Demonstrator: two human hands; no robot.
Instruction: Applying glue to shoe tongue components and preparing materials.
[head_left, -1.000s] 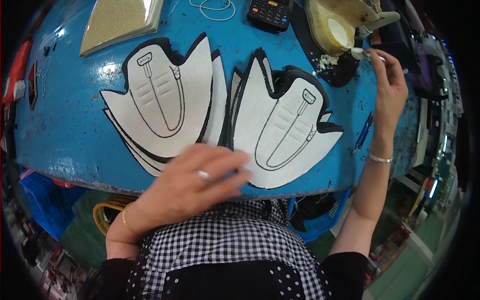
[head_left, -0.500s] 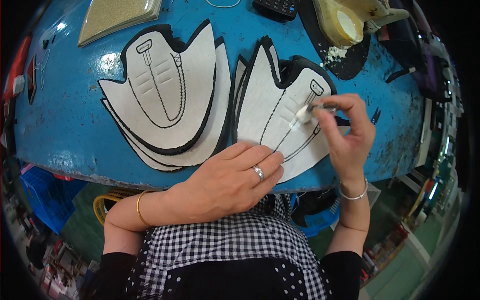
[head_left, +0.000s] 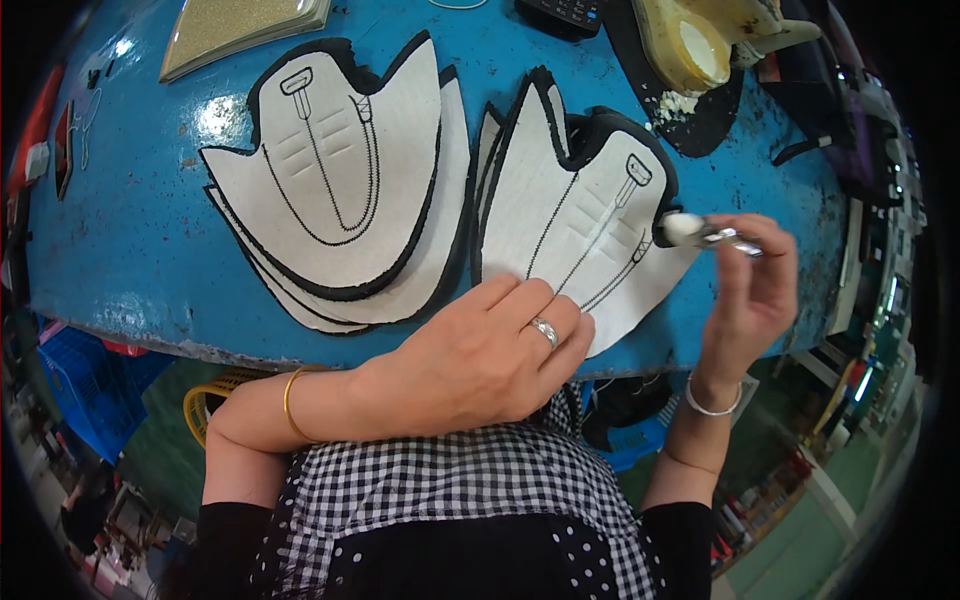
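Resting on the near end of the right stack of white pieces, the left hand lies with its fingers together; its thumb is out of sight, so I cannot tell whether it pinches. The right hand holds a small brush in a narrow grip, the blurred white tip at the stack's right edge; whether they touch, I cannot tell.

The top piece lies ahead of the left hand, which is the nearer one, and to the left of the right hand. Its long axis, marked by a stitched line, slants from the left fingers toward the right part of the bench's far edge.

Just left is another stack of similar pieces. Toward the bench's far right corner, a tub of white paste sits on a black pad. Gold sheets lie by the far left edge.
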